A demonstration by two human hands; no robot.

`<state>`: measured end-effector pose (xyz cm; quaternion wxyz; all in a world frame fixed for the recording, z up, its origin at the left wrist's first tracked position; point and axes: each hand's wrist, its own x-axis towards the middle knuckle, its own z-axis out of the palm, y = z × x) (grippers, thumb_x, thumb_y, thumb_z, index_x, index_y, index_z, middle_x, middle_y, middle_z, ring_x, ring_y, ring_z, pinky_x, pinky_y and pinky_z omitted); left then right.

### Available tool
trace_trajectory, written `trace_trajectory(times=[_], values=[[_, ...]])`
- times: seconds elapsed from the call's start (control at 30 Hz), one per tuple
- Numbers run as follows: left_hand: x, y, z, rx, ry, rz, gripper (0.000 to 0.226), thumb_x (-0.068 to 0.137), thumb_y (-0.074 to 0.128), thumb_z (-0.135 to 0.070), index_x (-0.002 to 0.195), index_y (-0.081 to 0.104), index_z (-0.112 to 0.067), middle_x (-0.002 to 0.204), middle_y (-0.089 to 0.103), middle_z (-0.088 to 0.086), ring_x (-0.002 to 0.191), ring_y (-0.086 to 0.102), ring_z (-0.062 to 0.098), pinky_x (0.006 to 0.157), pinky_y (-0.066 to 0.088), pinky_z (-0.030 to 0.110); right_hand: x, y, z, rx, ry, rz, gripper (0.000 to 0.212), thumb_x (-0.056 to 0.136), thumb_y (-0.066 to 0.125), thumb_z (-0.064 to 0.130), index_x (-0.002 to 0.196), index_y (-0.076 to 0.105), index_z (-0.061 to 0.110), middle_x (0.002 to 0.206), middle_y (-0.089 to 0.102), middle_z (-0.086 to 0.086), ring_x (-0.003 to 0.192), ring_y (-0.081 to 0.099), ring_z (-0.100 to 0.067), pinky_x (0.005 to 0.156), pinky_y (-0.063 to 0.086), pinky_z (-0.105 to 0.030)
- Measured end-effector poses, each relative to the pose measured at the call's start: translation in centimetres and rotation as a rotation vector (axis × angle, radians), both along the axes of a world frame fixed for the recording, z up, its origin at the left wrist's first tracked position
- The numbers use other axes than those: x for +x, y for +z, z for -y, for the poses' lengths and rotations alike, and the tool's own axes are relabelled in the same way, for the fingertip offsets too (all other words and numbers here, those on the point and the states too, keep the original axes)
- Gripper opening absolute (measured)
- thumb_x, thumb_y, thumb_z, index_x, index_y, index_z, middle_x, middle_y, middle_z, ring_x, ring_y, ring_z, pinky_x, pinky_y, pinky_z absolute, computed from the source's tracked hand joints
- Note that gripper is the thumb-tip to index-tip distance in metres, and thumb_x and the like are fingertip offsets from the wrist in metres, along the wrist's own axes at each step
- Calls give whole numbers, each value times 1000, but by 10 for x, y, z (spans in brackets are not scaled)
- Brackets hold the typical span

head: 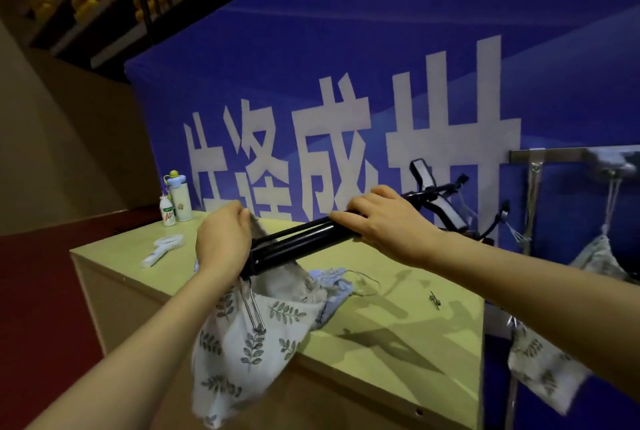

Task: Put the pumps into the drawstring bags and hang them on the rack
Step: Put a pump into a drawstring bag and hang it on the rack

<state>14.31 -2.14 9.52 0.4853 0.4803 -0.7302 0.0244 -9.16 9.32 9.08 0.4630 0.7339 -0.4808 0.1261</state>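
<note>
Head: pump (304, 237) btm at bag (242, 360) mouth, overhanging table (450, 318) edge.

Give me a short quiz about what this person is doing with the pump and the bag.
1. True or false: the pump is already fully inside the leaf-print bag.
2. The left hand grips: A the bag's mouth, B a bottle, C a brush.
3. What do the other bags at the right hang from?
Key: 1 false, the right hand holds most of it outside; 2 A; 3 the rack.
</note>
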Motion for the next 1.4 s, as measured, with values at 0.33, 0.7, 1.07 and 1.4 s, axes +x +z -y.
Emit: trace_trajectory(times=[0.33,0.7,1.07,1.4], values=[[-24,-14,-27,-69,-116,196,23,99,37,-22,79,41,-12,57,42,1,60,43,29,52,26,31,45,10,6,-108,68,-115,42,76,72,15,116,63,22,85,67,-4,76,64,-24,96,45,-45],[-44,-14,-35,265,-341,-241,32,98,28,-24,83,42,0,76,51,11,77,45,28,71,36,42,63,19,13,-145,103,-106,31,74,74,16,104,65,18,79,69,-1,81,64,-25,105,38,-49],[-57,-15,-43,273,-113,-565,39,101,24,-23,105,52,5,107,59,26,87,50,33,71,33,34,65,4,1,-169,200,131,33,88,53,16,121,59,16,129,59,-4,123,52,-22,105,37,-42],[-47,-8,-47,256,2,-705,42,102,20,-24,114,49,4,120,55,29,108,52,43,81,36,38,67,-21,-3,804,-290,920,24,84,61,24,65,60,10,57,56,-1,54,51,-15,54,40,-26]])
